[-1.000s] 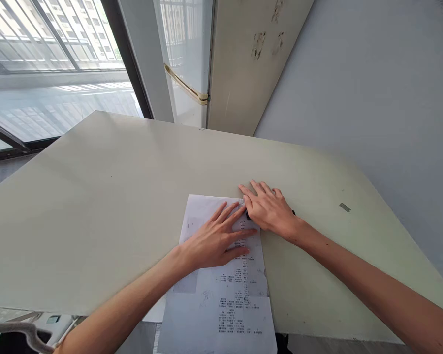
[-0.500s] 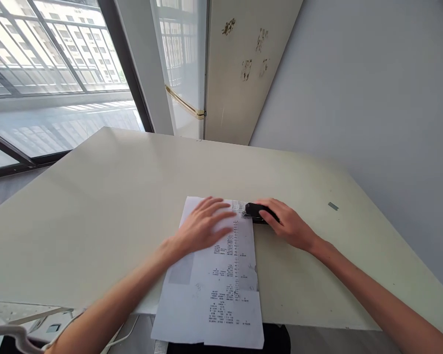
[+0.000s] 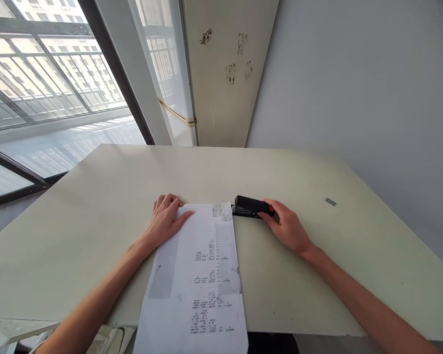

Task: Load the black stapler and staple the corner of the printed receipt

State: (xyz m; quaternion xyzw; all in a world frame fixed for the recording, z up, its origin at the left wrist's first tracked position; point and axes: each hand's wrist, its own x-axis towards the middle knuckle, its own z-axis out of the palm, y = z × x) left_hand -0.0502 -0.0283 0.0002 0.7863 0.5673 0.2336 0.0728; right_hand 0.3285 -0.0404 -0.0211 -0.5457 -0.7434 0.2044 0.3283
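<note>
Printed paper sheets [image 3: 203, 275] lie on the table, their lower end reaching past the front edge. My left hand [image 3: 166, 219] rests at the upper left corner of the paper, thumb on top and the other fingers curled at its edge. My right hand [image 3: 286, 223] grips the rear end of a black stapler [image 3: 251, 205]. The stapler's front tip is at the upper right corner of the paper, beside a patch of small print. Its top arm is raised a little from its base.
The pale table [image 3: 107, 196] spreads around the paper. A small grey strip [image 3: 331, 202] lies on the right side. Beyond stand a cabinet [image 3: 225, 108], a grey wall and a window. Cables and pale items show below the left front edge.
My left hand has moved left from the middle of the paper to its upper left corner. The stapler now sits off the paper's right edge, more of it visible. The view has shifted.
</note>
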